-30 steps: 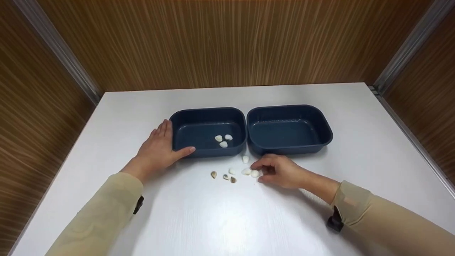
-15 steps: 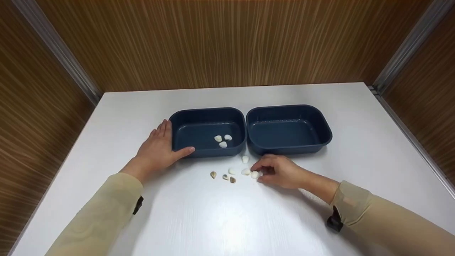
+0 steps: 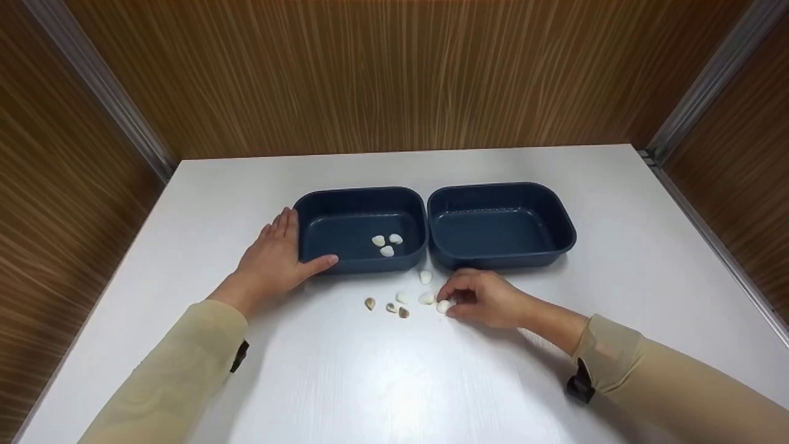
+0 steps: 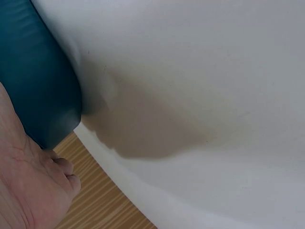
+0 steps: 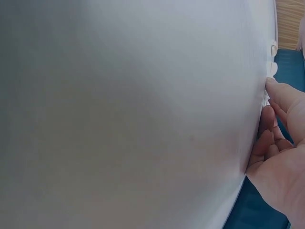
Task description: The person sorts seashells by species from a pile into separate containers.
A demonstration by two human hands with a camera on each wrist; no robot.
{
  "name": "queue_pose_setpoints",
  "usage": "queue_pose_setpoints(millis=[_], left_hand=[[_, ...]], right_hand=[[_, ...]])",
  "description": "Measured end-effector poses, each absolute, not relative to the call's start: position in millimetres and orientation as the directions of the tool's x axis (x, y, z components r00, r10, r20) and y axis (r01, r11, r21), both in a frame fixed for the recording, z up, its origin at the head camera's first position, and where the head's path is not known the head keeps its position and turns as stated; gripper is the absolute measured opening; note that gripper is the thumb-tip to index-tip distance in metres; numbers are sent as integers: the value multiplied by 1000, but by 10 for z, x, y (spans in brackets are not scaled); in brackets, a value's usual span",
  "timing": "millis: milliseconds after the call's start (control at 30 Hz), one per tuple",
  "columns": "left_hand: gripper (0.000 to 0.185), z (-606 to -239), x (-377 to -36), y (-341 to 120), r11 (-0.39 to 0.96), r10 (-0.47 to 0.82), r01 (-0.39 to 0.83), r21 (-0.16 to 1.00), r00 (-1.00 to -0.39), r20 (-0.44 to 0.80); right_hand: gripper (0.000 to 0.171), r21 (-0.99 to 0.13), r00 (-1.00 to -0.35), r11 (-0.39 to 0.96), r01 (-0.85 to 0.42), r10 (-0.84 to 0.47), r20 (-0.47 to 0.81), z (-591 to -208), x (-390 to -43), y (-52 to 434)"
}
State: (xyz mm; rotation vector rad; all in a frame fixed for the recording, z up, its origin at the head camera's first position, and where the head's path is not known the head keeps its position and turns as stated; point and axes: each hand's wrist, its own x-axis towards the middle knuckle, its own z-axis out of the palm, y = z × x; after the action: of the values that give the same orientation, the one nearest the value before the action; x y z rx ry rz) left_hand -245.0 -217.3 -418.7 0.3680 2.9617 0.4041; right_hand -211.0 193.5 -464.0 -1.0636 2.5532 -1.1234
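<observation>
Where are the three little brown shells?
In the head view, the three brown shells lie on the white table, just in front of the left blue tray, beside the white shells.

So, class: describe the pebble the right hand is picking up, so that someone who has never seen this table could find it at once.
Start at the two dark blue tubs on the white table and take the right-hand tub. Just in front of its near left corner, the right hand pinches a small white pebble at its fingertips. It is the rightmost of the loose stones and the only one being touched; the brown ones lie farther left.
</observation>
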Motion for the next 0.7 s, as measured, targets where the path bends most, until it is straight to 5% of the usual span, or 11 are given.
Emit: queue_pose_setpoints(millis=[700], left_hand=[[137,-4192,-2454,-2178,935,249,210,285,-963,-108]], right_hand=[[21,-785,-720,384,-485,-685,110,-4663,-2109,1933]])
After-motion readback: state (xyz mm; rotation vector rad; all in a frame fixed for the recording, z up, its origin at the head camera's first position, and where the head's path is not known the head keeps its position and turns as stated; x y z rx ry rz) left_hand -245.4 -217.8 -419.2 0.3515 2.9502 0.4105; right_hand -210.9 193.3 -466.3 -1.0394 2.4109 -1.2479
